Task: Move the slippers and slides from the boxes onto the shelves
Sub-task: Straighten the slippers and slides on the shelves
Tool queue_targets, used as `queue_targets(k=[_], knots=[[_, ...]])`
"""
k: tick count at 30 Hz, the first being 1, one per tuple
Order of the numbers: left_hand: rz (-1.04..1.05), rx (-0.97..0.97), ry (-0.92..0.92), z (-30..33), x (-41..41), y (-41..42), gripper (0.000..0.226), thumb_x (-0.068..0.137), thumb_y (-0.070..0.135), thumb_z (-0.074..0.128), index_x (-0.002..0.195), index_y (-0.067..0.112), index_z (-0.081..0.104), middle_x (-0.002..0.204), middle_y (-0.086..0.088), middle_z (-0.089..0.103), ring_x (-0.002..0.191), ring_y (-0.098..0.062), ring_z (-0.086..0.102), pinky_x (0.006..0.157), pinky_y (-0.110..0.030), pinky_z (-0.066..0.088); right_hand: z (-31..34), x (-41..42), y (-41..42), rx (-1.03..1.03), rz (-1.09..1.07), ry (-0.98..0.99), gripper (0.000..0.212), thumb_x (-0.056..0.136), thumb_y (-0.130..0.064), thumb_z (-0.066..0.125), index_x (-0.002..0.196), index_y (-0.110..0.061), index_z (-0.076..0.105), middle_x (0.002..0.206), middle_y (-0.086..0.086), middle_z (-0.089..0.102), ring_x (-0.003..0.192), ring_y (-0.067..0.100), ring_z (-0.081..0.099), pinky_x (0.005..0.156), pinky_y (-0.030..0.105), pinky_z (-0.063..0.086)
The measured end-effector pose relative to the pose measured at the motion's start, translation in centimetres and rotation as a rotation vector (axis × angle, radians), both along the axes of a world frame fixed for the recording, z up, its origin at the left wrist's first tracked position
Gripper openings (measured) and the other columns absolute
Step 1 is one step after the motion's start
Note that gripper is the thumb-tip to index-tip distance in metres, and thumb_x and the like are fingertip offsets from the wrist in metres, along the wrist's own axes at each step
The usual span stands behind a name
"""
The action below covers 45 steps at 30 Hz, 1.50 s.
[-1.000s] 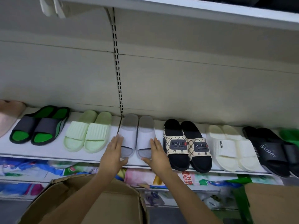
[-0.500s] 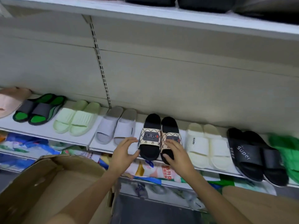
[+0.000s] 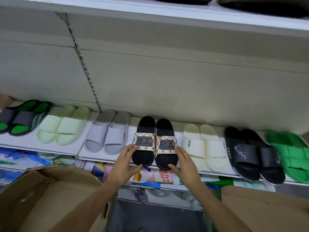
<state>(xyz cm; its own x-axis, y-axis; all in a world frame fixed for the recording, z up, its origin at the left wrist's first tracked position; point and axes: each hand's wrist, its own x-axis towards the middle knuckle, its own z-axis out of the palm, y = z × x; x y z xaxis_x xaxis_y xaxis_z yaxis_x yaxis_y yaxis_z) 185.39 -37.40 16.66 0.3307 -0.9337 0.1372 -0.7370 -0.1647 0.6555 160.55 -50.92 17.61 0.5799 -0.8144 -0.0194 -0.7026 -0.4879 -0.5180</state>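
A pair of black slides with beige patterned "SMILE" straps [image 3: 154, 129] stands toes-out on the white middle shelf [image 3: 25, 143]. My left hand [image 3: 124, 163] grips the left slide of this pair, fingers at the strap's side and thumb under the toe. The right slide is held the same way from the other side by my right hand [image 3: 184, 164]. An open cardboard box [image 3: 50, 198] sits at lower left, and its inside looks empty. Only the flap of another cardboard box [image 3: 267, 208] shows at lower right.
More pairs line the same shelf: black-and-green slides [image 3: 21, 118], pale green slides [image 3: 63, 129], grey slides [image 3: 107, 136], cream slides [image 3: 204, 144], black "Super" slides [image 3: 245, 151], bright green slides [image 3: 291, 151]. An upper shelf [image 3: 167, 12] overhangs. Packaged goods fill the shelf below.
Both hands left the grey pair and moved right onto the black "SMILE" pair, which now stands closer together and straighter. The view shifted right.
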Motion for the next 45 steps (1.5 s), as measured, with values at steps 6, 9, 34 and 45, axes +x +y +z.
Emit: queue_targets(k=[6, 9, 34, 45], knots=[[-0.013, -0.020, 0.026, 0.0, 0.4, -0.3, 0.086, 0.075, 0.039, 0.085, 0.148, 0.029, 0.041, 0.151, 0.009, 0.035, 0.135, -0.003, 0.038, 0.111, -0.020, 0.036, 0.2, 1.1, 0.8, 0.060, -0.017, 0.004, 0.092, 0.087, -0.058, 0.063, 0.158, -0.022, 0.017, 0.165, -0.005, 0.014, 0.150, 0.013, 0.021, 0.117, 0.034, 0.036], [-0.013, 0.000, 0.084, 0.0, 0.5, -0.4, 0.092, 0.074, 0.042, 0.086, 0.150, 0.030, 0.036, 0.152, 0.012, 0.030, 0.132, 0.003, 0.037, 0.107, -0.014, 0.036, 0.0, 1.7, 1.1, 0.092, -0.040, -0.001, 0.101, 0.082, -0.062, 0.065, 0.159, -0.021, 0.014, 0.166, -0.006, 0.009, 0.151, 0.015, 0.018, 0.111, 0.038, 0.044], [-0.062, 0.078, 0.176, -0.5, 3.8, -2.7, 0.093, 0.072, 0.032, 0.089, 0.150, 0.032, 0.038, 0.153, 0.018, 0.026, 0.134, -0.002, 0.041, 0.106, -0.026, 0.046, 0.7, 5.5, 0.3, 0.121, -0.106, 0.109, 0.096, 0.090, -0.045, 0.067, 0.159, -0.019, 0.007, 0.167, -0.001, 0.003, 0.152, 0.018, 0.013, 0.121, 0.035, 0.027], [-0.428, -0.137, 0.080, 4.0, -6.2, -5.3, 0.061, 0.089, 0.027, 0.071, 0.145, 0.031, 0.048, 0.151, 0.021, 0.039, 0.138, 0.002, 0.039, 0.114, -0.017, 0.031, 3.3, -1.3, 0.0, -0.071, -0.190, -0.165, 0.043, 0.098, -0.021, 0.060, 0.140, -0.014, 0.053, 0.149, 0.002, 0.046, 0.139, 0.017, 0.040, 0.117, 0.025, 0.028]])
